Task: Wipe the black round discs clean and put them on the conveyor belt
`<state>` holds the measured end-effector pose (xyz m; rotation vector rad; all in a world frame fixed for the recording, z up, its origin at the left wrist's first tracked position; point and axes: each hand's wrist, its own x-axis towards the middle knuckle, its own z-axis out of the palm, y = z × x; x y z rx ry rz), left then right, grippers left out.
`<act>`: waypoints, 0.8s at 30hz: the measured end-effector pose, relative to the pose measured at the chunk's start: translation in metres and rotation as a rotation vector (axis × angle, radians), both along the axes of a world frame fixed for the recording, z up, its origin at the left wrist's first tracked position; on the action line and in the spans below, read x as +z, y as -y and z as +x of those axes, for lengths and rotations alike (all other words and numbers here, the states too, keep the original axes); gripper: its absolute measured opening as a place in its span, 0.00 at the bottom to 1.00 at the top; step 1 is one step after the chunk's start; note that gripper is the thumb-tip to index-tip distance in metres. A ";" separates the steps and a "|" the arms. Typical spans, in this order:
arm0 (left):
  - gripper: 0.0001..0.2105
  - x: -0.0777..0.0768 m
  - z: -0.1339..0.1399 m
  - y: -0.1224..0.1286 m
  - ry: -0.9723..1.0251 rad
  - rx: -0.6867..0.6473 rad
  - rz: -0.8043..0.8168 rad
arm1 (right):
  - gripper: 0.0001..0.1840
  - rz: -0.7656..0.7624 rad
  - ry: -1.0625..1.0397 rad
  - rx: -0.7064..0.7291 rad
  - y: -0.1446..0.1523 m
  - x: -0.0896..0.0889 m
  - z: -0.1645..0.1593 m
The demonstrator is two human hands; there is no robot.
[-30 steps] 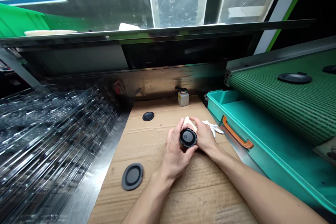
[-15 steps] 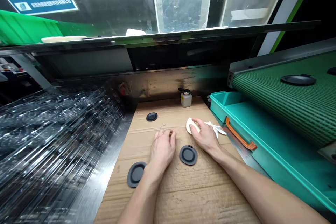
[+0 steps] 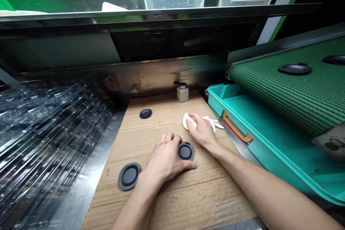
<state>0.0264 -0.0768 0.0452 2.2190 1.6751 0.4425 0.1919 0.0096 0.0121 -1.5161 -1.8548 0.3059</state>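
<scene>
Black round caps lie on our cardboard-covered bench (image 3: 172,201), and we take them from its left edge across. Nearest that edge sits the largest cap (image 3: 129,176), flat on the cardboard, just beside our left wrist but not touched. Farther back, toward the rear of the bench, a smaller cap (image 3: 145,114) lies alone. Our left hand (image 3: 165,158) rests palm down near the middle, fingers curled loosely together and thumb stretched along the cardboard, so that fingertips and thumb touch the rim of a third cap (image 3: 185,151) (it lies flat, not lifted). At the back edge stands a small white bottle (image 3: 182,93). Our right hand (image 3: 202,132) lies just right of the third cap, its fingers pressed down on a white pad (image 3: 186,120), with a white cloth (image 3: 214,124) spread beside it. Past the right edge sits a teal tray (image 3: 269,151), and above it a green conveyor belt (image 3: 291,97) carries two more dark caps.
</scene>
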 end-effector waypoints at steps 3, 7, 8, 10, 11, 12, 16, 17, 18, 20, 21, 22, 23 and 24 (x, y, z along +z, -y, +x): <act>0.28 0.001 0.002 -0.001 0.057 -0.039 -0.008 | 0.18 0.006 -0.006 0.006 0.000 -0.001 0.000; 0.24 0.001 0.006 -0.001 0.208 -0.054 0.010 | 0.18 0.008 -0.009 0.013 -0.001 -0.002 0.001; 0.23 0.002 0.007 -0.001 0.251 -0.049 0.026 | 0.18 0.008 -0.006 0.012 -0.001 -0.002 0.001; 0.24 0.003 0.007 0.000 0.311 -0.032 0.061 | 0.18 0.008 0.003 0.003 -0.001 -0.002 0.001; 0.25 0.005 0.006 -0.001 0.324 -0.027 0.079 | 0.18 0.004 0.008 -0.002 -0.001 -0.002 0.000; 0.26 0.008 0.004 -0.003 0.325 -0.018 0.097 | 0.18 -0.002 0.012 -0.006 -0.001 -0.003 0.000; 0.26 0.022 -0.024 -0.028 0.241 0.102 0.185 | 0.18 -0.027 0.009 -0.008 -0.002 -0.003 -0.001; 0.27 0.025 -0.036 -0.039 0.201 0.150 0.195 | 0.18 -0.032 0.007 -0.008 -0.002 -0.003 -0.001; 0.28 0.028 -0.049 -0.051 0.154 0.194 0.195 | 0.18 -0.037 0.005 -0.010 -0.002 -0.003 -0.001; 0.30 0.030 -0.079 -0.078 0.049 0.253 0.153 | 0.18 -0.047 0.009 -0.012 -0.001 -0.001 -0.001; 0.32 0.031 -0.093 -0.091 -0.001 0.274 0.120 | 0.19 -0.051 0.014 -0.012 -0.001 0.000 -0.001; 0.33 0.032 -0.106 -0.103 -0.041 0.289 0.087 | 0.19 -0.055 0.021 -0.012 0.000 0.001 -0.001; 0.34 0.033 -0.116 -0.114 -0.068 0.299 0.061 | 0.19 -0.058 0.029 -0.012 0.000 0.002 -0.001; 0.35 0.034 -0.125 -0.123 -0.085 0.303 0.038 | 0.19 -0.059 0.034 -0.012 0.000 0.003 -0.001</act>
